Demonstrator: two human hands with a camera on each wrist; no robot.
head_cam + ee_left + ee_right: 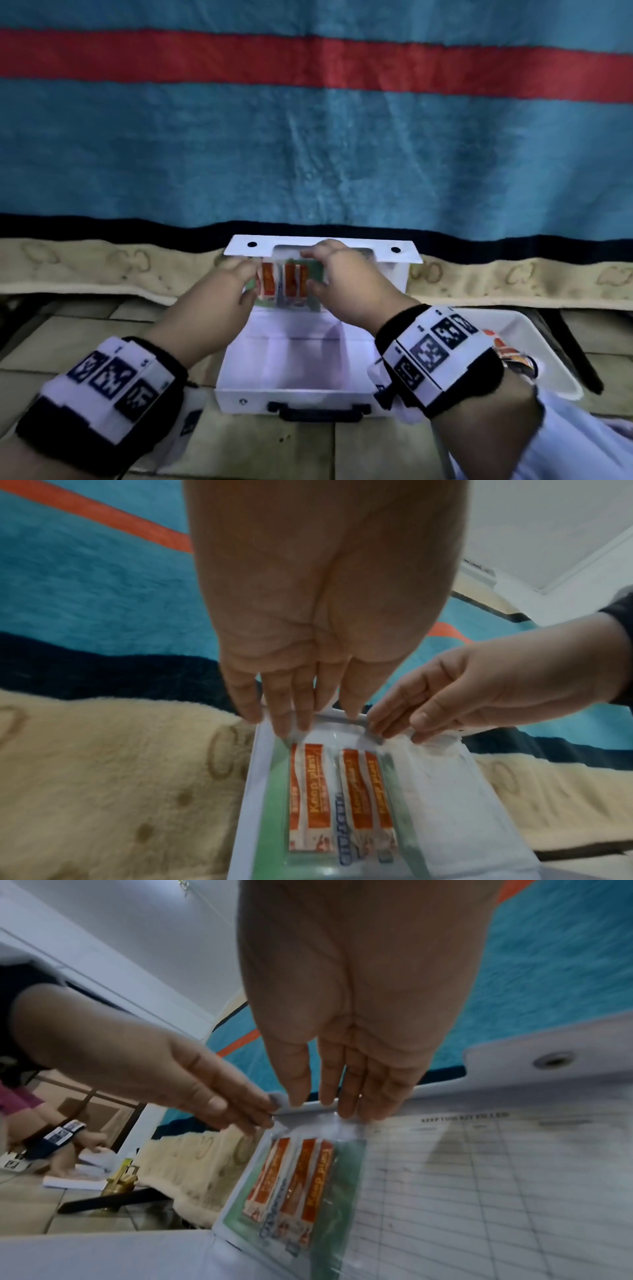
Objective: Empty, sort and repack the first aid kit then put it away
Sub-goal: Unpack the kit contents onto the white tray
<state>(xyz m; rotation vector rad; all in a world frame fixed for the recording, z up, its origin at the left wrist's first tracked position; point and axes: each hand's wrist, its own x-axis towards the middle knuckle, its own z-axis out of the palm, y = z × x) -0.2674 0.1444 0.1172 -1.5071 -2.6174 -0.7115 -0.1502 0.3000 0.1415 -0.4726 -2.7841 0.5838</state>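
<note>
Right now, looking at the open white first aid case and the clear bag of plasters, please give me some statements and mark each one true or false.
1. The white metal first aid case stands open. True.
2. The clear plastic bag of orange plaster strips lies on the floor tiles. False: it is held against the inside of the raised lid.
3. Both the left hand and right hand touch the bag's top edge. True.
4. The case's black handle faces away from the person. False: it faces the person.
</note>
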